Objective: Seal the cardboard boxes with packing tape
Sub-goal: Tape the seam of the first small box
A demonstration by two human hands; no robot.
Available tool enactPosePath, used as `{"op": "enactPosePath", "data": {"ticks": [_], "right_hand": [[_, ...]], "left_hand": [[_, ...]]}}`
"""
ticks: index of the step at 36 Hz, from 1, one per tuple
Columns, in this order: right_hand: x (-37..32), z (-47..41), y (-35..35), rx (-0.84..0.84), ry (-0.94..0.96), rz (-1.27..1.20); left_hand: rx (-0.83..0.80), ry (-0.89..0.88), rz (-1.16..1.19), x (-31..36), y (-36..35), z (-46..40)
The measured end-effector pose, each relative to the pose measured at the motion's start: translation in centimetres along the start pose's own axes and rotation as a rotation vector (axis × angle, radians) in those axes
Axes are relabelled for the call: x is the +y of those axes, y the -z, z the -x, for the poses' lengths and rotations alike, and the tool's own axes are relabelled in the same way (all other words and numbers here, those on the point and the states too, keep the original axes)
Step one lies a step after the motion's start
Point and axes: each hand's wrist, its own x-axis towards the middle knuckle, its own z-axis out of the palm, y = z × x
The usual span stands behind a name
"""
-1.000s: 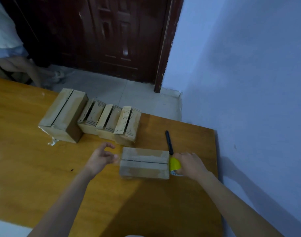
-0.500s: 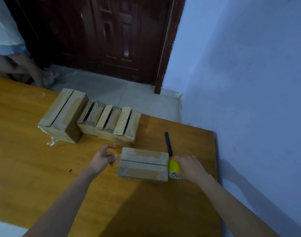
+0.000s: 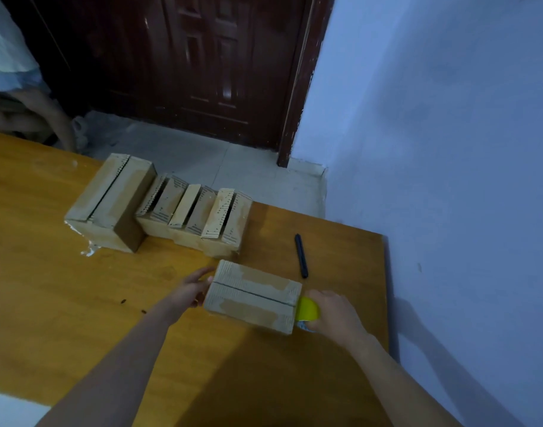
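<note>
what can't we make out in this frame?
Head view only:
- Tape roll: mostly hidden by right hand and box; loose end unseen.
- Left hand fingertips: hidden behind the box end.
- Seam: taped or not, too blurred.
- Black tool: too small to identify.
</note>
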Motion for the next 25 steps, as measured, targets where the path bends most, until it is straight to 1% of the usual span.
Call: {"op": "enactPosePath", "data": {"ticks": [4,7,9,11,12,13,14,15,16,17,18,20,21,23,25], "right_hand": [[-1.1,1.8,-1.8,0.002,-0.060,-0.111],[-2.1,2.9,-3.0,0.003,-0.103,-0.167],[-3.0,3.4,-3.7,0.011,-0.119,-0.207],[-4.0,3.5,-4.2,0.018,-0.130,-0.266],[-4.5,3.5,-4.4,0.013,-0.128,-0.296],[-4.9,3.4,-4.4,0.004,-0.121,-0.328],[-5.3,3.4,-4.4,-0.009,-0.111,-0.371],[-5.6,3.3,-4.4,-0.023,-0.101,-0.439],[-5.8,3.2,-4.3,-0.043,-0.090,-0.532],[-5.8,3.2,-4.4,-0.069,-0.078,-0.636],[-5.9,3.2,-4.4,-0.090,-0.057,-0.719],[-5.7,3.0,-4.9,-0.117,0.002,-0.768],[-5.5,3.0,-5.3,-0.137,0.019,-0.781],[-5.1,2.8,-5.9,-0.156,0.005,-0.812],[-4.9,2.6,-6.0,-0.138,-0.004,-0.817]], "left_hand": [[0.065,0.109,0.124,-0.1,-1.2,-0.3],[0.141,0.124,0.178,0.2,-1.6,-0.6],[0.275,0.128,0.181,0.7,-1.4,-0.7],[0.523,0.125,0.102,1.0,-0.6,-0.4],[0.664,0.101,0.028,0.9,-0.2,0.0],[0.794,0.041,-0.070,0.8,-0.1,0.6],[0.909,-0.067,-0.195,0.6,-0.3,1.3],[1.005,-0.213,-0.348,0.3,-1.0,2.0],[1.045,-0.363,-0.489,0.3,-2.2,2.9],[1.013,-0.490,-0.610,0.2,-3.7,3.6],[0.913,-0.571,-0.704,0.1,-5.3,4.0],[0.680,-0.607,-0.859,-0.8,-8.3,4.0],[0.614,-0.607,-0.927,-1.4,-9.3,3.9],[0.571,-0.613,-1.004,-2.3,-10.4,3.6],[0.575,-0.620,-1.002,-2.8,-10.3,3.4]]}}
